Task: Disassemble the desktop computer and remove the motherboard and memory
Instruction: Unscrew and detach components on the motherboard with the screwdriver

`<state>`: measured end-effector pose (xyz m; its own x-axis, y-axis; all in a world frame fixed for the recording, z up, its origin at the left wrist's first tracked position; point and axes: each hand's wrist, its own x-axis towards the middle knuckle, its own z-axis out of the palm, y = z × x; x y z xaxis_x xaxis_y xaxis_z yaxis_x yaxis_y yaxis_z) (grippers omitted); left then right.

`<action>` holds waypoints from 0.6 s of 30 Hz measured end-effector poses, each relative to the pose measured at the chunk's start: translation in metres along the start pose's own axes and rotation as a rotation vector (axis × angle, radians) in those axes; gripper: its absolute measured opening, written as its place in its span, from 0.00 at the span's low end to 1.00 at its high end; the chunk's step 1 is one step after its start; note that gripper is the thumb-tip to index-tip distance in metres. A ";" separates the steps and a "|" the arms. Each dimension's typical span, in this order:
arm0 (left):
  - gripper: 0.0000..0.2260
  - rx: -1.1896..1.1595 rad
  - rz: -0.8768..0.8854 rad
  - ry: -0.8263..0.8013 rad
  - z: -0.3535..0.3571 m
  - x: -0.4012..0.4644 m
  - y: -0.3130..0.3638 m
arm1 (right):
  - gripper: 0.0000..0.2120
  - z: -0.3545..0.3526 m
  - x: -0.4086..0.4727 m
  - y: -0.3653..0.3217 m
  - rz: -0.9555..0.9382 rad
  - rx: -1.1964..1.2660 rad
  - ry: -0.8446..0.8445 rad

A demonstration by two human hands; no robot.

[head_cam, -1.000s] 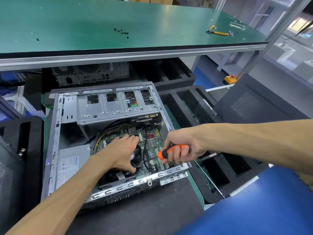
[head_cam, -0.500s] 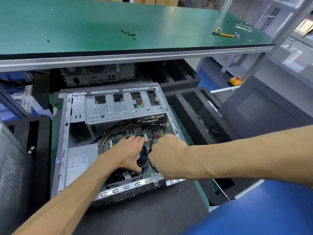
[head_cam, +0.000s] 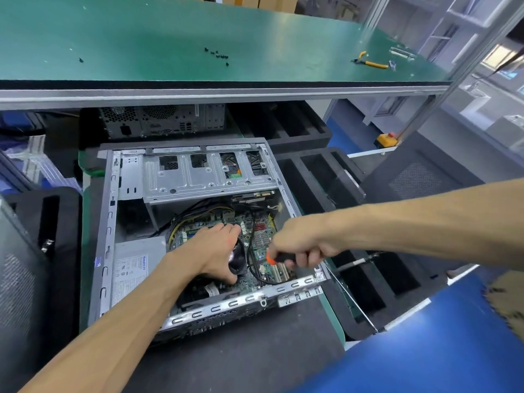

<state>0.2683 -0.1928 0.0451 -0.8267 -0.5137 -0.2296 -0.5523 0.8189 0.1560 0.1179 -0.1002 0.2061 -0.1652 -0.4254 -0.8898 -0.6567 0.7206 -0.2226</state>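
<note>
An open desktop case (head_cam: 107, 222) lies on its side on a low shelf under the bench. Inside it sits the green motherboard (head_cam: 262, 242) with a round black cooler fan (head_cam: 236, 260) and bundled cables. My left hand (head_cam: 215, 251) lies over the fan, its fingers spread round the fan's rim. My right hand (head_cam: 297, 245) grips a screwdriver (head_cam: 273, 258) with an orange and black handle over the board's right part. Its tip is hidden by the hand. No memory stick can be made out.
A grey power supply (head_cam: 133, 268) fills the case's left corner and a metal drive cage (head_cam: 204, 177) its far side. Black foam trays (head_cam: 354, 279) lie to the right. On the green bench above are several black screws (head_cam: 217, 54) and yellow pliers (head_cam: 371, 62). Another case (head_cam: 161, 120) stands behind.
My right hand swung in over the motherboard with the screwdriver, then drew back a little to the right. My left hand stayed on the fan. The head camera shifted slightly.
</note>
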 end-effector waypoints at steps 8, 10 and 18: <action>0.42 -0.002 0.014 -0.014 -0.007 -0.003 0.005 | 0.05 0.019 -0.020 0.015 -0.728 -1.618 0.586; 0.43 -0.004 0.010 -0.013 -0.008 -0.003 0.005 | 0.10 0.022 -0.016 0.019 -0.661 -1.444 0.726; 0.46 0.017 0.006 0.033 -0.009 -0.004 0.004 | 0.08 -0.011 -0.001 -0.002 0.052 0.100 -0.056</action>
<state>0.2685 -0.1903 0.0550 -0.8332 -0.5166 -0.1973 -0.5455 0.8263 0.1404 0.1116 -0.1076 0.2115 -0.1544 -0.3567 -0.9214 -0.5714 0.7930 -0.2112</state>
